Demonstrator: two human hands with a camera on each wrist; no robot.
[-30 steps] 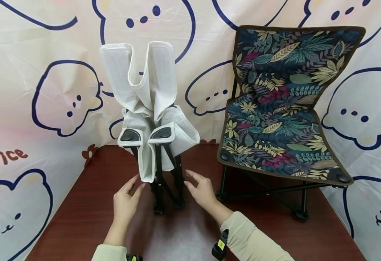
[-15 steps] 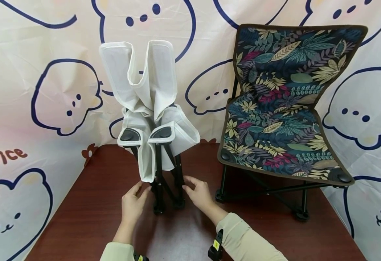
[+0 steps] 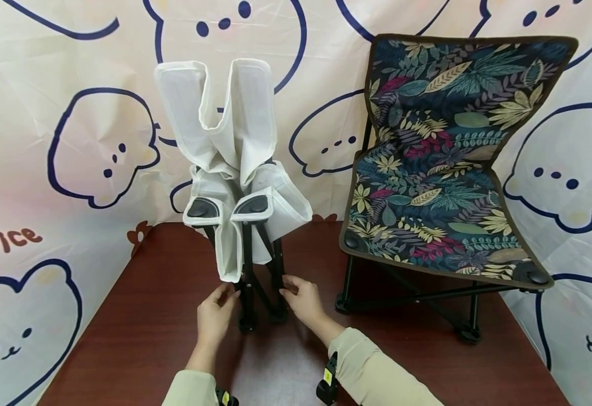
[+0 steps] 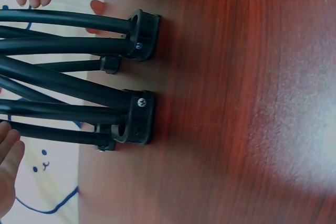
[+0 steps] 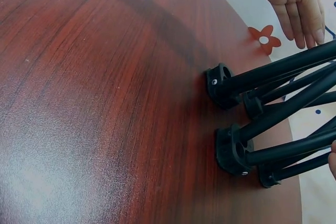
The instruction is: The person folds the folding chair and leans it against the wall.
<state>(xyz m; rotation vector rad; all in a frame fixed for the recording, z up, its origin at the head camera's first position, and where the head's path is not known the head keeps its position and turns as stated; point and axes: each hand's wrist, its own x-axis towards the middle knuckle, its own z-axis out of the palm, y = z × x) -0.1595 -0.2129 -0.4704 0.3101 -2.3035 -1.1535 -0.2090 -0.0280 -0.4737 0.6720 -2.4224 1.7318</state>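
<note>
A folded white camping chair (image 3: 252,121) stands upright on its black legs (image 3: 247,259), its fabric bunched together above. At the lower left leg is my left hand (image 3: 215,318), thumb and fingers reaching the tube. My right hand (image 3: 303,301) is at the leg on the other side, thumb in front and fingers behind. From the right wrist, the left hand (image 5: 299,3) shows straight fingers beside the upper tube. In the left wrist view, black plastic feet (image 4: 140,116) rest on the table. Most of the right hand lies outside its own wrist view.
To the right stands an unfolded camping chair (image 3: 428,197) with leaf-patterned fabric. Both chairs are on a dark red wooden table (image 3: 270,366). Behind them hangs a pale cloth (image 3: 103,51) with cartoon bears.
Both hands have moved inward, the left to the right and the right to the left, up to the white chair's legs. The chairs stay in place; the head view shifts slightly.
</note>
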